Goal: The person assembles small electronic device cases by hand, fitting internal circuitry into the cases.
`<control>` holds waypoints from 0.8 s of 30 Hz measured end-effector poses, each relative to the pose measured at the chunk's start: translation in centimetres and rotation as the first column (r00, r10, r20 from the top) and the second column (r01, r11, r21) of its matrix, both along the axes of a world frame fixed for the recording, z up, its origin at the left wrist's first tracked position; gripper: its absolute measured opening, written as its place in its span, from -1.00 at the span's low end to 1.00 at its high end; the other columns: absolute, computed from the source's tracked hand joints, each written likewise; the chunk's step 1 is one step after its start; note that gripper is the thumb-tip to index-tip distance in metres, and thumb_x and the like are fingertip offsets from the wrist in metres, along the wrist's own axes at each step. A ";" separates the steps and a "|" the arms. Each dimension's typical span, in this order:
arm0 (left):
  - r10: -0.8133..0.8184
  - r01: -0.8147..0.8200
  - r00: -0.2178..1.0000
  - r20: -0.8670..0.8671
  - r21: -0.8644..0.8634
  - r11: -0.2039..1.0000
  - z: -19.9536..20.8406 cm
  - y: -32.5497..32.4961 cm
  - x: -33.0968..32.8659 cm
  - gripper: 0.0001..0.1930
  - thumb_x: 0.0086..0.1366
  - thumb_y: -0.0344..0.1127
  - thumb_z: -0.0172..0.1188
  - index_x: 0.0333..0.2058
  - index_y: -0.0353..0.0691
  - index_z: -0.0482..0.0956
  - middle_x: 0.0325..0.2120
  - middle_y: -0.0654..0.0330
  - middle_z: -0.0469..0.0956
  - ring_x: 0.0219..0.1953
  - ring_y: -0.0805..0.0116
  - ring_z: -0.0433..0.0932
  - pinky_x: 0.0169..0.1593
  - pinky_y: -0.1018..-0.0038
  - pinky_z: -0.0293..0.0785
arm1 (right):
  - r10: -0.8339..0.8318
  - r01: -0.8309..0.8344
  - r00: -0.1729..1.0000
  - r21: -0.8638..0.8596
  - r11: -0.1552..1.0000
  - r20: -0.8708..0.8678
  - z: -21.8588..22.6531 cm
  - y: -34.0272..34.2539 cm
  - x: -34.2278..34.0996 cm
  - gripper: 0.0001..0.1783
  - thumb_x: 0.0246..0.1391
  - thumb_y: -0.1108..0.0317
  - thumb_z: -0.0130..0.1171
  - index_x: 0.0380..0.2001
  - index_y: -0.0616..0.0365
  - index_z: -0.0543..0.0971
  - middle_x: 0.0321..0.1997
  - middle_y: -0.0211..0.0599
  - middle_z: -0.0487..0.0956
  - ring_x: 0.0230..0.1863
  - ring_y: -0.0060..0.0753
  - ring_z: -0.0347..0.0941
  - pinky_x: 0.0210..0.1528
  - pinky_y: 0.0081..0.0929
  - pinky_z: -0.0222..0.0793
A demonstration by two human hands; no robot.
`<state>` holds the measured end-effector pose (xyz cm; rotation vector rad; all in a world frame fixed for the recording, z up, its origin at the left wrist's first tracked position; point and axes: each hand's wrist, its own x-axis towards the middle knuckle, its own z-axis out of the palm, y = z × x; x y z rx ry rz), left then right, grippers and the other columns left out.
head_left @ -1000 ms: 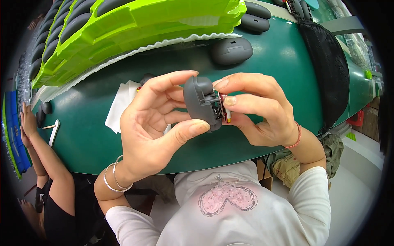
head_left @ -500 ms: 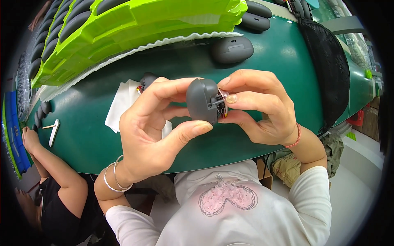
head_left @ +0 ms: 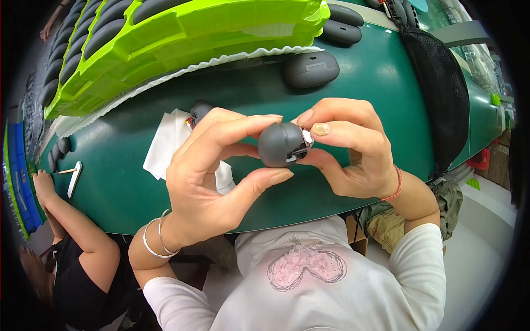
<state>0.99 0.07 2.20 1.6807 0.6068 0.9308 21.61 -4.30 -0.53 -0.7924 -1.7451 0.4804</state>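
Over the near part of the table my left hand [head_left: 201,179] grips a dark grey, rounded earbud charging case [head_left: 271,146], its thumb below and fingers above. A small inner part with a white piece and metal bits [head_left: 305,144] sticks out of the case's right side. My right hand [head_left: 356,146] pinches that inner part between thumb and fingertips. How deep the part sits inside the case is hidden. Behind my left fingers, another dark case piece [head_left: 201,108] with small coloured wires lies beside a white cloth or paper [head_left: 162,144].
A lime-green tray [head_left: 193,41] of dark cases fills the far left, with white wavy-edged sheeting before it. One closed case [head_left: 311,70] lies beyond my hands; a black mesh pouch [head_left: 436,99] is at right. At left, another person's hand [head_left: 43,186] rests near a white tool [head_left: 74,179].
The case has turned in my hands, so its rounded side faces up more. The inner part shows its white piece now. Both hands have shifted slightly.
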 end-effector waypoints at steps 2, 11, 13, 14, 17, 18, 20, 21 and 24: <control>0.008 -0.008 1.000 -0.007 0.006 1.000 0.0 0.0 0.1 -0.54 -0.03 -0.59 0.40 -0.08 -0.41 0.54 -0.28 0.06 0.51 -0.25 0.34 0.55 -0.19 0.47 0.64 | -0.005 0.005 1.000 0.018 1.000 0.012 0.0 0.0 0.0 -0.43 -0.24 0.71 0.33 -0.06 0.22 0.47 -0.12 -0.05 0.52 -0.16 -0.14 0.49 -0.17 -0.36 0.48; 0.079 -0.077 0.997 0.023 -0.101 0.992 0.0 0.2 -0.4 -0.65 0.47 -0.32 -0.11 -0.31 -0.48 0.57 -0.50 0.15 0.57 -0.48 0.49 0.53 -0.40 0.58 0.47 | 0.117 -0.120 0.993 -0.196 0.973 -0.028 1.3 -0.6 -0.2 -0.48 -0.21 0.64 0.36 -0.08 0.27 0.50 -0.09 -0.06 0.50 -0.18 -0.22 0.48 -0.23 -0.42 0.50; 0.103 -0.100 0.994 0.024 -0.119 0.988 0.0 0.0 -0.1 -0.65 0.47 -0.31 -0.10 -0.29 -0.48 0.57 -0.49 0.15 0.58 -0.48 0.49 0.52 -0.39 0.58 0.46 | 0.163 -0.263 0.949 -0.391 0.882 -0.270 1.2 -0.9 -0.3 -0.48 -0.13 0.64 0.33 -0.02 0.29 0.47 0.01 -0.07 0.43 -0.10 -0.29 0.47 -0.10 -0.39 0.51; 0.123 -0.118 0.992 0.024 -0.138 0.983 0.0 0.0 0.1 -0.65 0.47 -0.30 -0.10 -0.26 -0.48 0.57 -0.48 0.16 0.58 -0.47 0.50 0.52 -0.38 0.58 0.46 | 0.165 -0.263 0.949 -0.390 0.882 -0.267 1.0 -0.8 -0.1 -0.48 -0.13 0.64 0.33 -0.02 0.29 0.47 0.01 -0.07 0.43 -0.10 -0.29 0.47 -0.10 -0.39 0.51; 0.142 -0.136 0.990 0.012 -0.210 0.968 0.1 0.1 0.3 -0.66 0.47 -0.29 -0.11 -0.20 -0.47 0.57 -0.47 0.17 0.57 -0.44 0.51 0.51 -0.33 0.59 0.47 | 0.206 -0.511 0.801 -0.464 0.724 -0.562 0.8 -0.3 0.3 -0.44 -0.06 0.70 0.26 0.06 0.33 0.39 0.09 -0.13 0.34 0.05 -0.33 0.42 0.04 -0.39 0.45; 0.144 -0.137 0.990 0.015 -0.205 0.969 0.2 0.3 0.2 -0.66 0.47 -0.29 -0.11 -0.20 -0.47 0.57 -0.47 0.17 0.57 -0.44 0.51 0.51 -0.33 0.59 0.47 | 0.210 -0.511 0.802 -0.462 0.725 -0.559 0.9 -0.2 0.4 -0.44 -0.06 0.70 0.26 0.06 0.33 0.39 0.09 -0.13 0.34 0.05 -0.33 0.42 0.04 -0.39 0.45; 0.079 -0.076 0.997 0.000 -0.240 0.968 0.2 0.4 -0.4 -0.69 0.46 -0.30 -0.08 -0.08 -0.44 0.51 -0.43 0.18 0.57 -0.40 0.53 0.50 -0.30 0.60 0.46 | 0.134 -0.559 0.746 -0.505 0.658 -0.652 1.2 -0.3 0.3 -0.45 -0.07 0.71 0.25 0.05 0.35 0.39 0.07 -0.14 0.34 0.03 -0.33 0.43 0.04 -0.41 0.44; 0.083 -0.079 0.997 0.005 -0.230 0.970 0.3 0.2 -0.4 -0.69 0.46 -0.30 -0.08 -0.08 -0.44 0.51 -0.43 0.18 0.57 -0.40 0.53 0.50 -0.30 0.60 0.46 | 0.144 -0.560 0.749 -0.501 0.660 -0.647 1.4 -0.5 0.2 -0.45 -0.07 0.71 0.25 0.05 0.35 0.39 0.07 -0.14 0.34 0.03 -0.33 0.43 0.04 -0.41 0.44; 0.086 -0.041 0.994 0.071 -0.484 0.874 0.6 -0.3 -0.4 -0.65 0.35 -0.37 0.12 0.06 -0.38 0.41 -0.32 0.15 0.58 -0.32 0.51 0.54 -0.26 0.59 0.51 | 0.098 -0.294 0.910 -0.460 0.838 -0.402 1.5 -0.6 -0.4 -0.47 -0.11 0.69 0.30 0.00 0.28 0.43 0.07 -0.15 0.37 -0.09 -0.37 0.46 -0.02 -0.45 0.44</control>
